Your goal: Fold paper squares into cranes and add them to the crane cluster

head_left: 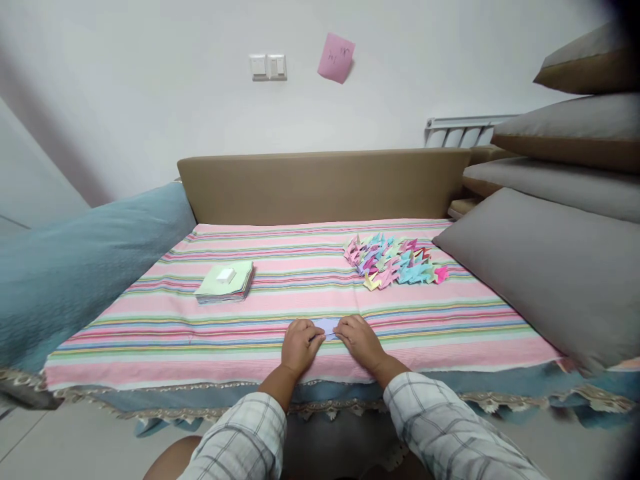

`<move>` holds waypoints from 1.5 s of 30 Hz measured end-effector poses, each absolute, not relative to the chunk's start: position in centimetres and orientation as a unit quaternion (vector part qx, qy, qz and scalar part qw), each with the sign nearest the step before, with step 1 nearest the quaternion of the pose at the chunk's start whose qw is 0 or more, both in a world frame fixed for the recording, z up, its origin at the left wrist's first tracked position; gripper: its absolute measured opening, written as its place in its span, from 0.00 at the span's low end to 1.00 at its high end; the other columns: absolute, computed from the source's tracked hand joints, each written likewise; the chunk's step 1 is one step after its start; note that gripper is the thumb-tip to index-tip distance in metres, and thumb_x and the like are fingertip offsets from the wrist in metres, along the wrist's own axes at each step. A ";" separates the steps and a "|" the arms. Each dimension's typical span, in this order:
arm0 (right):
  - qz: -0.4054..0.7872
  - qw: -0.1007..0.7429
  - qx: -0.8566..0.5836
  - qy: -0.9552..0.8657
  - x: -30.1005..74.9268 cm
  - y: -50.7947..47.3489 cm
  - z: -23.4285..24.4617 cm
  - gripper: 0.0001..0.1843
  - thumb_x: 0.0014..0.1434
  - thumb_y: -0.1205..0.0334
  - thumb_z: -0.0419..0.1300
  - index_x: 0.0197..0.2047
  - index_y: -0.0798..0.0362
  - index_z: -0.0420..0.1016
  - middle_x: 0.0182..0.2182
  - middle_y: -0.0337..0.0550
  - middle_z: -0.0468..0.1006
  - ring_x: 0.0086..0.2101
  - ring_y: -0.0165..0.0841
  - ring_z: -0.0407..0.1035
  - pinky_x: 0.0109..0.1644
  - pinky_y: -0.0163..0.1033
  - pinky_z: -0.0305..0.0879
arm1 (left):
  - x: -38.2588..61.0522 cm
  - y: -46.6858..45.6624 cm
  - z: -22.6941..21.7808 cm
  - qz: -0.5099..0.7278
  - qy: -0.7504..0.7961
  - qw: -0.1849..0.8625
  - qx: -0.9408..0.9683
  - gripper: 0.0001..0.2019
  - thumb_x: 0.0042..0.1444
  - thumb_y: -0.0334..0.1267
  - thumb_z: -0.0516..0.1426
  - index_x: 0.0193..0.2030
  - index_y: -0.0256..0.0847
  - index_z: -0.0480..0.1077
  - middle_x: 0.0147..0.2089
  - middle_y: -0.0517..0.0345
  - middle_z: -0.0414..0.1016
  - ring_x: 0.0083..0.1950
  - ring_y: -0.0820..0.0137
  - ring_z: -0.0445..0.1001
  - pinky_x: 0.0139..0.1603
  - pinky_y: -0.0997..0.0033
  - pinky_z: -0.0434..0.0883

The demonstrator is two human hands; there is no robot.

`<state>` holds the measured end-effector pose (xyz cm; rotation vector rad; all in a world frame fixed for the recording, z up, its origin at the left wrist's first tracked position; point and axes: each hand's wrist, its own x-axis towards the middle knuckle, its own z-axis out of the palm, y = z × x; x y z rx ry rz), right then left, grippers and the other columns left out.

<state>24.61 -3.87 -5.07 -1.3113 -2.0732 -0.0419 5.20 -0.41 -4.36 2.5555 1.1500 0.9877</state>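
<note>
A small lavender sheet of folded paper (329,327) lies near the front edge of the striped cloth, between my two hands. Its left end is pinched by my left hand (301,343), thumb and fingers pressed together. On the opposite end my right hand (361,341) has its fingers closed in the same way. The fingers hide both ends of the paper. Farther off to the right sits a cluster of colourful folded paper cranes (395,261). To the left is a stack of square paper sheets (225,283), with a small white block (226,275) on top.
The striped cloth (280,247) covers the sofa seat. A brown backrest (320,190) stands behind it. Large grey cushions (560,267) pile up at the right, and a blue-covered armrest (95,260) bounds the left. A pink note (336,58) sticks to the wall beside switches (268,67).
</note>
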 end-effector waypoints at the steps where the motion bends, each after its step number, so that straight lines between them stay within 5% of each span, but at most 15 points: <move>1: -0.032 0.332 -0.501 -0.798 24.7 -3.9 -5.2 0.07 0.60 0.65 0.56 0.38 0.50 0.76 0.34 0.43 0.74 0.38 0.35 0.63 0.43 0.39 0.61 | 5.2 -0.4 -4.3 0.332 0.384 0.084 0.858 0.09 0.57 0.42 0.55 0.36 0.45 0.75 0.33 0.56 0.71 0.39 0.67 0.67 0.43 0.65 0.63; 8: -0.078 0.311 -0.504 -0.802 25.1 -4.3 -5.7 0.09 0.59 0.67 0.57 0.42 0.48 0.76 0.36 0.43 0.75 0.39 0.35 0.64 0.43 0.40 0.61 | 5.2 -0.4 -4.4 0.334 0.376 0.069 0.862 0.09 0.57 0.42 0.54 0.36 0.44 0.75 0.33 0.55 0.70 0.39 0.67 0.66 0.43 0.64 0.63; 16: 0.024 0.382 -0.523 -0.762 25.2 -4.0 -5.4 0.06 0.59 0.67 0.57 0.36 0.51 0.75 0.34 0.42 0.75 0.39 0.34 0.66 0.45 0.40 0.63 | 5.3 -0.7 -4.4 0.319 0.360 0.005 0.877 0.11 0.58 0.40 0.54 0.45 0.53 0.74 0.40 0.55 0.70 0.43 0.66 0.65 0.46 0.61 0.62; 22: -0.015 0.403 -0.542 -0.738 25.4 -5.1 -5.4 0.07 0.59 0.67 0.55 0.37 0.52 0.75 0.36 0.46 0.72 0.40 0.36 0.64 0.47 0.43 0.63 | 5.4 -0.7 -4.4 0.305 0.356 0.002 0.883 0.10 0.58 0.39 0.54 0.43 0.54 0.75 0.43 0.55 0.71 0.45 0.65 0.64 0.48 0.59 0.61; 31: -0.131 0.318 -0.525 -0.778 25.8 -6.7 -6.6 0.17 0.58 0.73 0.51 0.47 0.53 0.73 0.42 0.50 0.71 0.45 0.38 0.61 0.50 0.45 0.61 | 5.5 -0.6 -4.6 0.305 0.365 0.012 0.880 0.10 0.58 0.39 0.54 0.44 0.53 0.74 0.44 0.56 0.71 0.46 0.64 0.65 0.49 0.59 0.61; 45: -0.106 0.276 -0.628 -0.720 25.0 -6.8 -6.1 0.18 0.54 0.71 0.53 0.47 0.52 0.72 0.39 0.47 0.71 0.41 0.37 0.62 0.46 0.41 0.59 | 5.4 -0.5 -4.6 0.294 0.365 0.009 0.883 0.11 0.58 0.40 0.53 0.44 0.55 0.75 0.44 0.56 0.71 0.46 0.65 0.65 0.47 0.60 0.62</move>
